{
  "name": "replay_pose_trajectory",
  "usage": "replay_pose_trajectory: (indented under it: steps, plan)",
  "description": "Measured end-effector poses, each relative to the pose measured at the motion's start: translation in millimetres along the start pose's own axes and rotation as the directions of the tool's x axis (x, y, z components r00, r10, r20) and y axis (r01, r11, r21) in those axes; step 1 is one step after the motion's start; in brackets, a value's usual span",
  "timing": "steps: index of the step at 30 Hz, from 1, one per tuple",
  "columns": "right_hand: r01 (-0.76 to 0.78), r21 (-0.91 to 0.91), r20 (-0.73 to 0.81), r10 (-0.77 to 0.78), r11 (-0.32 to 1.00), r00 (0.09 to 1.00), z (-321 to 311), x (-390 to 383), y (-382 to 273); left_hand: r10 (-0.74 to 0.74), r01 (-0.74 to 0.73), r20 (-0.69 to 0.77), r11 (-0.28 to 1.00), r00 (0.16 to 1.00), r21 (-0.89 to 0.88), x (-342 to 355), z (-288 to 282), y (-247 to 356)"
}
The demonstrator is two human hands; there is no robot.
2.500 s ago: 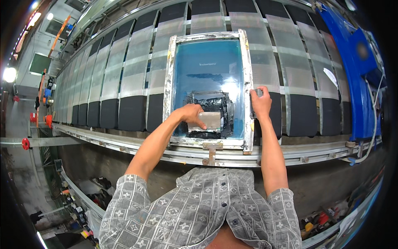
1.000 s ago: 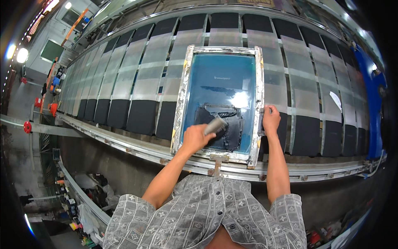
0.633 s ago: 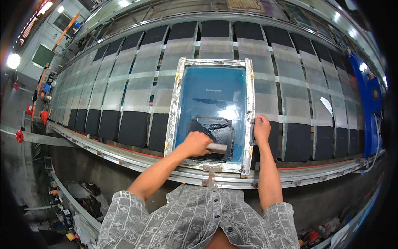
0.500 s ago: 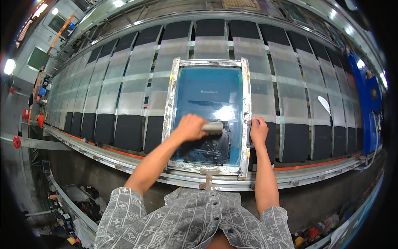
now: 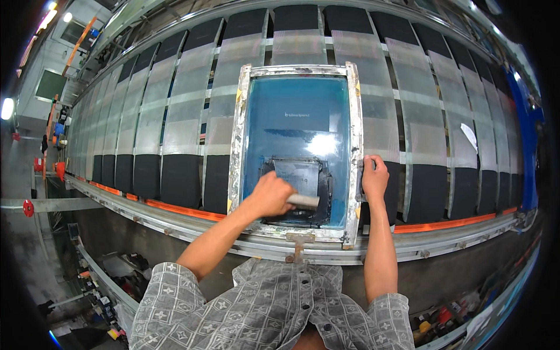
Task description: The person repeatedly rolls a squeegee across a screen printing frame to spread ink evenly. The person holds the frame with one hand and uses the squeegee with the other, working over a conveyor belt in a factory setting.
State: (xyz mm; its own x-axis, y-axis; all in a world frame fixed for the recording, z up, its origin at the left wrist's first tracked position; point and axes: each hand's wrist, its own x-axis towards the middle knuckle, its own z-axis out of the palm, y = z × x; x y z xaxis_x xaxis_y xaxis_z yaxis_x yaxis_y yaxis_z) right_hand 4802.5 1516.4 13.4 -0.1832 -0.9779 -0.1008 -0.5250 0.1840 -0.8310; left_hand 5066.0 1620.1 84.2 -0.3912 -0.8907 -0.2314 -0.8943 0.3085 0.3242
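A screen printing frame (image 5: 352, 125) with a white, ink-stained rim and blue mesh lies across the boards in front of me. My left hand (image 5: 270, 197) is closed round a squeegee (image 5: 304, 202) low on the mesh; its pale handle sticks out to the right of my fist. Its lower edge and blade are hard to make out. Dark ink (image 5: 324, 192) surrounds a rectangular patch of the mesh there. My right hand (image 5: 375, 175) holds the frame's right side with bent fingers; the fingertips are partly hidden against the rim.
A long row of boards bearing dark cloth pieces (image 5: 181, 175) curves to both sides. A metal rail (image 5: 192, 236) with an orange strip runs along the near edge. A blue machine part (image 5: 528, 157) stands at far right; a white scrap (image 5: 469, 138) lies on one board.
The squeegee in my left hand has moved nearer to me down the mesh, baring a rectangular patch. My right hand stays at the frame's right side. The whole view has shifted slightly.
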Motion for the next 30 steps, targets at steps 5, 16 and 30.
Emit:
replay_pose_trajectory:
  steps: [5, 16, 30]
  plan:
    - [0.047, -0.018, -0.008, -0.047, 0.999, 0.999, 3, 2, 2, -0.066, 0.078, -0.139, 0.994, 0.988, 0.081, 57, -29, -43]
    - [-0.014, 0.017, 0.016, 0.014, 1.0, 1.0, 2, 1, -1, -0.056, 0.054, -0.024, 0.995, 0.998, -0.08, -12, -1, 4]
    - [-0.026, -0.021, 0.034, 0.027, 0.999, 0.999, -1, 1, -1, -0.094, 0.095, -0.089, 0.995, 0.992, 0.007, 37, -8, -24]
